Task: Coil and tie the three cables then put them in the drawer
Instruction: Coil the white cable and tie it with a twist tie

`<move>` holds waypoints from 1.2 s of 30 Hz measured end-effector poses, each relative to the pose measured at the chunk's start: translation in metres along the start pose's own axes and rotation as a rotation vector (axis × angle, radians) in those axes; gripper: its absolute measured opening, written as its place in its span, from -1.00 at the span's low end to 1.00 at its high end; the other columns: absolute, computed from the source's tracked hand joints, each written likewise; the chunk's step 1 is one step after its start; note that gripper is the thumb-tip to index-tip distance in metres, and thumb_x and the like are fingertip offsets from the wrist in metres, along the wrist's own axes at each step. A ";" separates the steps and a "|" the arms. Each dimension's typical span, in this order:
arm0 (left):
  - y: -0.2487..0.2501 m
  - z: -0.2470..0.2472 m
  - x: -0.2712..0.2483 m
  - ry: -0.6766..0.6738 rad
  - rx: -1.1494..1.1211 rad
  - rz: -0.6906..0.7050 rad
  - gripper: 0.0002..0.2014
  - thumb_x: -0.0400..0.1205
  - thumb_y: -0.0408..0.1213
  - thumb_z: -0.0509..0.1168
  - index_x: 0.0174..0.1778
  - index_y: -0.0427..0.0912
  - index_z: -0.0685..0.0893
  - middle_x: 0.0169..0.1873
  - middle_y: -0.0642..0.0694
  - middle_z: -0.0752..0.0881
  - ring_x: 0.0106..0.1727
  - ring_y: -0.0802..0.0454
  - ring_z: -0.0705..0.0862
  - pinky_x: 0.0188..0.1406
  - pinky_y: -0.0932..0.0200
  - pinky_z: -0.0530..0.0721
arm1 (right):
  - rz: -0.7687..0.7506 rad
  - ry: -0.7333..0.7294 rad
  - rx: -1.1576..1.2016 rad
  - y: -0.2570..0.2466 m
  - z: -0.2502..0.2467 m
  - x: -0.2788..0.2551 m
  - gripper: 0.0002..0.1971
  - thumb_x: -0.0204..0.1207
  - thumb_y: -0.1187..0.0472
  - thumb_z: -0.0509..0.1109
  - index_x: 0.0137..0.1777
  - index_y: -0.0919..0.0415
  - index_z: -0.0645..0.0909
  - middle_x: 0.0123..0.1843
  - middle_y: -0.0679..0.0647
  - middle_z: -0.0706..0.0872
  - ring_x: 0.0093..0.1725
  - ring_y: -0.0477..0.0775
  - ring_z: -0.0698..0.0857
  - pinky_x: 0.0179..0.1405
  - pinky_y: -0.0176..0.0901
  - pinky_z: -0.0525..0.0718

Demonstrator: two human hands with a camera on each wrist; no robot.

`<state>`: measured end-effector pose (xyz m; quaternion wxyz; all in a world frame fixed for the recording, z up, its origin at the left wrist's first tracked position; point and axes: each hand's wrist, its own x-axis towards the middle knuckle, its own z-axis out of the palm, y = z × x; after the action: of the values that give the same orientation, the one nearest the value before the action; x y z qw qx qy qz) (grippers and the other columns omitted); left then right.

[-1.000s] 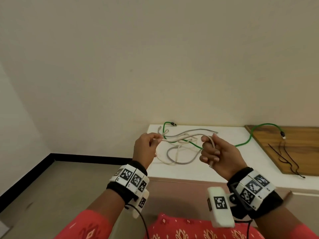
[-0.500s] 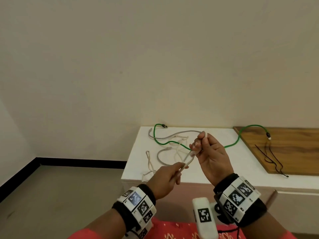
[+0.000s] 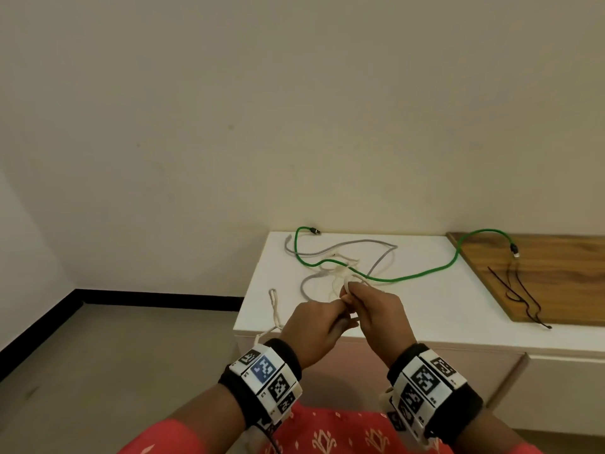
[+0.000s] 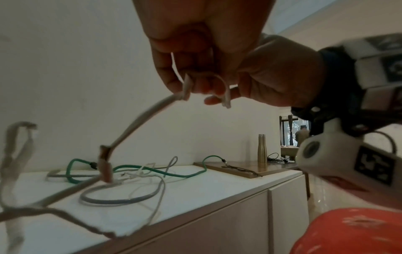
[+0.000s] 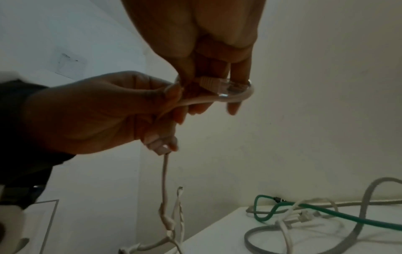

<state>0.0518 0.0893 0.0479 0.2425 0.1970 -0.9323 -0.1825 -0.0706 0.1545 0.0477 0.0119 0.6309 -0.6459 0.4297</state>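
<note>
A white cable (image 3: pixel 347 284) is held over the front of the white cabinet top (image 3: pixel 442 309), and both hands grip it. My right hand (image 3: pixel 352 298) pinches its plug (image 5: pixel 212 84) and a small loop (image 5: pixel 237 97) round the fingers. My left hand (image 3: pixel 342 314) meets it from the left and grips the strand (image 5: pixel 165 171) that hangs down to the cabinet's left edge. A green cable (image 3: pixel 412 276) and a grey cable (image 3: pixel 379 262) lie loose and tangled on the top behind the hands.
At the right, a wooden board (image 3: pixel 556 273) carries thin black ties (image 3: pixel 520 290) and the green cable's plug (image 3: pixel 514 249). A metal bottle (image 4: pixel 262 148) stands further right. Cabinet fronts (image 3: pixel 556 388) run below the top. Bare floor (image 3: pixel 114 355) is at the left.
My left hand rose from below to meet the right hand, bringing the white strand with it. The right hand came down a little and kept its hold.
</note>
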 end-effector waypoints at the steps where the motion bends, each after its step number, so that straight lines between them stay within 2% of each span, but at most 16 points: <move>1: -0.003 -0.001 0.000 -0.031 0.050 0.019 -0.70 0.62 -0.12 0.11 0.07 -0.25 0.60 -0.13 -0.21 0.77 -0.08 -0.16 0.68 0.22 0.00 0.50 | 0.019 -0.039 -0.058 0.002 -0.001 0.000 -0.79 0.48 0.22 0.12 -0.34 0.22 0.48 -0.42 0.03 0.59 -0.40 0.07 0.54 -0.36 -0.13 0.51; 3: -0.010 -0.002 0.000 -0.110 0.128 0.037 -0.77 0.66 -0.20 0.15 0.13 -0.24 0.53 -0.01 -0.16 0.71 0.06 -0.12 0.62 0.37 0.08 0.29 | 0.080 -0.097 -0.108 0.007 -0.003 -0.001 -0.81 0.53 0.32 0.17 -0.31 0.18 0.46 -0.38 0.03 0.62 -0.37 0.08 0.55 -0.33 -0.14 0.48; 4: -0.012 -0.003 0.000 -0.141 0.137 0.031 -0.78 0.66 -0.24 0.15 0.16 -0.25 0.50 0.05 -0.16 0.68 0.08 -0.13 0.61 0.29 0.10 0.35 | 0.114 -0.123 -0.114 0.007 -0.005 0.000 -0.80 0.55 0.35 0.18 -0.30 0.16 0.43 -0.36 0.03 0.64 -0.35 0.05 0.55 -0.31 -0.16 0.46; 6: -0.015 -0.003 0.001 -0.146 0.139 0.053 -0.79 0.66 -0.30 0.14 0.18 -0.25 0.49 0.08 -0.20 0.64 0.02 -0.19 0.63 0.04 -0.01 0.55 | 0.158 -0.203 -0.172 0.007 -0.005 0.000 -0.80 0.55 0.38 0.17 -0.27 0.13 0.36 -0.27 0.09 0.70 -0.29 0.07 0.56 -0.27 -0.14 0.46; 8: -0.013 -0.003 0.001 -0.067 0.143 0.150 -0.85 0.64 -0.26 0.12 0.08 -0.16 0.50 -0.08 -0.21 0.66 -0.20 -0.18 0.67 -0.27 -0.06 0.68 | 0.209 -0.323 -0.226 0.006 -0.003 0.001 -0.83 0.54 0.38 0.14 -0.24 0.14 0.35 -0.19 0.16 0.75 -0.20 0.20 0.63 -0.19 -0.07 0.53; 11: -0.016 -0.004 0.003 0.047 0.160 0.152 -0.85 0.56 -0.06 0.12 -0.12 -0.06 0.45 -0.33 -0.11 0.68 -0.49 -0.04 0.63 -0.63 0.19 0.60 | 0.235 -0.380 -0.097 0.004 -0.006 0.000 -0.75 0.61 0.32 0.09 -0.30 0.08 0.34 -0.34 0.10 0.68 -0.26 0.19 0.60 -0.23 -0.10 0.52; 13: -0.019 -0.009 0.004 0.125 0.120 0.077 -0.71 0.53 0.04 0.21 -0.16 -0.14 0.54 -0.35 -0.09 0.71 -0.43 0.01 0.64 -0.51 0.24 0.52 | 0.236 -0.397 0.035 0.000 -0.012 0.000 -0.67 0.68 0.18 0.06 -0.36 -0.03 0.33 -0.45 -0.12 0.50 -0.38 -0.06 0.50 -0.33 -0.32 0.40; 15: -0.026 -0.013 0.005 0.136 0.039 -0.041 -0.68 0.49 0.04 0.34 -0.20 -0.19 0.60 -0.40 0.02 0.68 -0.39 0.16 0.57 -0.36 0.28 0.40 | 0.241 -0.449 0.087 -0.003 -0.017 0.002 -0.64 0.68 0.09 0.07 -0.39 -0.06 0.39 -0.47 -0.18 0.45 -0.43 -0.22 0.46 -0.35 -0.41 0.37; 18: -0.030 -0.013 0.008 0.054 -0.185 -0.081 -0.81 0.45 -0.14 0.44 -0.24 -0.18 0.64 -0.51 0.21 0.55 -0.44 0.34 0.53 -0.36 0.47 0.39 | 0.296 -0.431 0.185 0.003 -0.021 0.003 -0.60 0.65 0.09 0.14 -0.47 0.03 0.41 -0.60 -0.13 0.41 -0.60 -0.20 0.41 -0.45 -0.36 0.34; 20: -0.032 -0.016 0.009 -0.013 -0.332 -0.107 -0.93 0.51 -0.33 0.40 -0.15 -0.25 0.69 -0.43 0.18 0.61 -0.39 0.37 0.58 -0.25 0.47 0.52 | 0.416 -0.422 0.373 0.008 -0.025 0.003 -0.58 0.64 0.11 0.16 -0.49 0.13 0.38 -0.69 -0.12 0.32 -0.66 -0.15 0.27 -0.59 -0.34 0.27; 22: -0.037 -0.018 0.009 0.011 -0.375 -0.114 -0.93 0.53 -0.39 0.36 -0.15 -0.31 0.72 -0.41 0.10 0.65 -0.37 0.34 0.62 -0.23 0.45 0.58 | 0.528 -0.478 0.553 0.009 -0.030 0.001 -0.56 0.65 0.10 0.14 -0.49 0.17 0.32 -0.67 -0.12 0.23 -0.65 -0.10 0.15 -0.66 -0.34 0.13; 25: -0.038 -0.015 0.010 0.130 -0.353 -0.117 -0.88 0.54 -0.31 0.36 -0.28 -0.27 0.71 -0.52 0.18 0.58 -0.45 0.27 0.56 -0.31 0.41 0.52 | 0.646 -0.561 0.768 0.007 -0.034 -0.001 -0.53 0.66 0.04 0.08 -0.51 0.16 0.37 -0.67 -0.10 0.19 -0.68 -0.13 0.09 -0.67 -0.38 0.06; 29: -0.040 -0.007 0.014 0.209 -0.478 -0.212 -0.78 0.58 -0.28 0.31 -0.41 -0.06 0.61 -0.60 0.05 0.50 -0.48 0.13 0.44 -0.36 0.26 0.48 | 0.737 -0.397 1.252 0.010 -0.040 0.007 -0.61 0.49 0.04 0.17 -0.56 0.12 0.37 -0.74 -0.12 0.21 -0.77 -0.18 0.12 -0.74 -0.41 0.07; 33: -0.043 -0.002 0.009 0.111 -0.428 -0.171 -0.84 0.66 -0.24 0.19 -0.10 -0.21 0.63 -0.51 0.11 0.51 -0.44 0.26 0.50 -0.29 0.40 0.48 | 0.709 -0.264 1.628 0.015 -0.049 0.016 -0.70 0.08 0.11 0.56 -0.54 0.13 0.45 -0.73 -0.12 0.16 -0.70 -0.12 0.02 -0.83 -0.37 0.18; 34: -0.042 0.000 0.007 0.081 -0.368 -0.152 -0.79 0.66 -0.20 0.15 -0.03 -0.24 0.62 -0.48 0.17 0.51 -0.42 0.30 0.52 -0.28 0.42 0.47 | 0.686 -0.249 1.696 0.018 -0.050 0.016 -0.71 0.04 0.14 0.58 -0.53 0.14 0.47 -0.71 -0.11 0.14 -0.68 -0.10 0.02 -0.84 -0.36 0.25; 36: -0.043 0.002 0.006 0.025 -0.262 -0.128 -0.69 0.62 -0.12 0.06 0.02 -0.24 0.61 -0.48 0.19 0.49 -0.38 0.33 0.53 -0.21 0.34 0.49 | 0.627 -0.262 1.865 0.028 -0.051 0.018 -0.82 0.26 0.19 0.47 -0.45 0.19 0.54 -0.63 -0.08 0.16 -0.65 -0.08 0.11 -0.76 -0.31 0.42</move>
<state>0.0577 0.0502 0.0295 0.2656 0.2250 -0.8829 -0.3150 -0.1244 0.1642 0.0744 -0.6751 0.2308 -0.1833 0.6763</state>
